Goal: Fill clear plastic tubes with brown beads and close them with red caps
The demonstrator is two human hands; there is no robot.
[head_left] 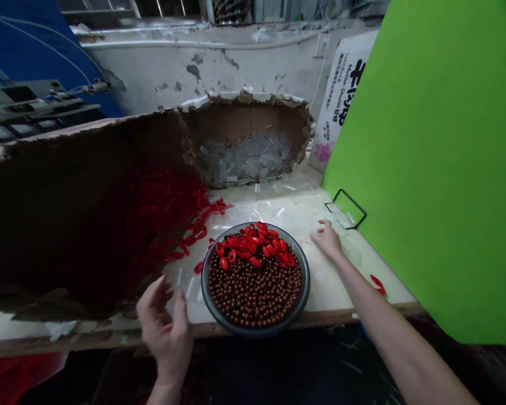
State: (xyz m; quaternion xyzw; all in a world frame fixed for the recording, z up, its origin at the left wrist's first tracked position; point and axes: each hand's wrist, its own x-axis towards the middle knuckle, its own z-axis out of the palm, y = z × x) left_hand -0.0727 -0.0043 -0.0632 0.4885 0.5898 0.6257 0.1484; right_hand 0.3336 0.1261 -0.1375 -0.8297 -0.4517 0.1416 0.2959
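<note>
My left hand [166, 323] hovers at the table's front edge, left of the bowl. Its thumb stands away from the curled fingers, and I see nothing between them. To the right of the bowl, my right hand [328, 241] is low over the table, fingers apart, with nothing visible in it. A round grey bowl [306, 287] between my hands holds many brown beads [255, 295]. Red oval plastic pieces [253, 244], some with an opening, lie on the beads toward the far side. Close beyond my right hand is a black wire frame [356, 211] against the green panel.
A torn cardboard box [181, 126] holds red pieces [164, 197] on the left and clear plastic bits [248, 157] at the back. Clear bits are scattered across the white table [320, 287]. A green panel [438, 140] borders the right; one red piece [378, 284] lies near it.
</note>
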